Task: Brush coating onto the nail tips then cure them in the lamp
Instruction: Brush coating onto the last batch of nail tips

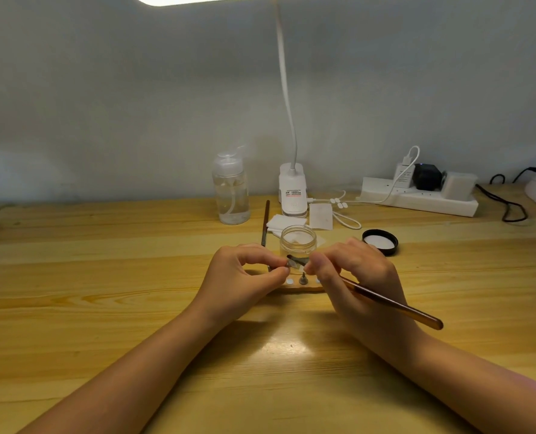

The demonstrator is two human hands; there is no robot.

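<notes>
Between pinching fingertips, small greyish nail tip (291,263)

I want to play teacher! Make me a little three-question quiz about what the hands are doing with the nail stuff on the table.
1. True or false: the black lid is screwed onto the clear jar.
2. Which hand grips the brown brush? A) left hand B) right hand C) neither
3. Fill in: the left hand pinches a small nail ____ where the brush end meets it.

Key
1. False: the lid lies on the table, to the right of the open jar.
2. B: the right hand holds it.
3. tip
</notes>
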